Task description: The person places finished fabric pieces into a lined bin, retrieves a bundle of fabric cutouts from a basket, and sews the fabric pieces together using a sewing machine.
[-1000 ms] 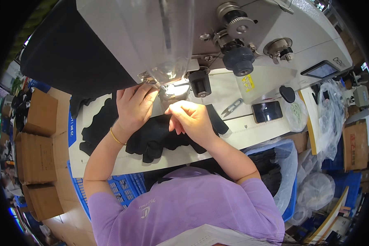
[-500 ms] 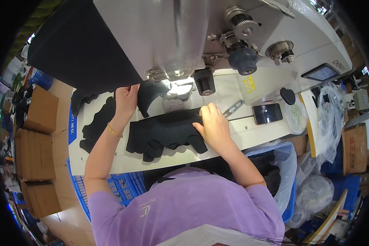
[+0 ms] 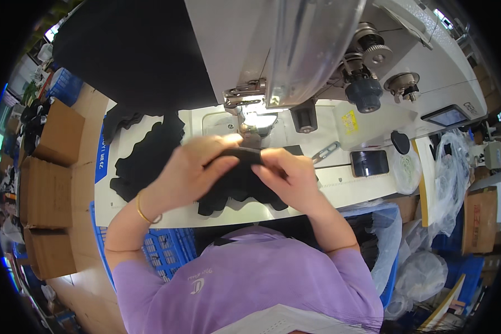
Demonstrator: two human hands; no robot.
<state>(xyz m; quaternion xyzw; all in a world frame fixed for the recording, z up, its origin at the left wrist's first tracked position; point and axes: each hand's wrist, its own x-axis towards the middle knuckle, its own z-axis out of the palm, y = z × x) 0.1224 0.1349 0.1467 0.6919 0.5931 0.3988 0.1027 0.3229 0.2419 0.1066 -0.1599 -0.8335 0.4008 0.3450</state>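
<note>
Both hands pinch the upper edge of a black fabric piece (image 3: 236,186) with a wavy lower edge, just in front of the sewing machine's lit needle area (image 3: 259,119). My left hand (image 3: 192,167), slightly blurred, has its thumb and fingers closed on the cloth. My right hand (image 3: 289,178) grips the same edge close beside it, fingers curled. Between the hands the edge is raised and bent. Left of my left hand lie more black fabric pieces (image 3: 147,156) with scalloped edges on the white table (image 3: 175,217).
Thread snips (image 3: 325,151), a phone (image 3: 370,163) and a clear round container (image 3: 406,172) lie to the right. Blue baskets (image 3: 170,250) stand below the table edge. Cardboard boxes (image 3: 47,192) are stacked at left. The machine's head (image 3: 317,55) overhangs the work area.
My left hand has come down from beside the machine to the fabric and now grips it near my right hand. The fabric's upper edge has been lifted and bent. The view has shifted slightly.
</note>
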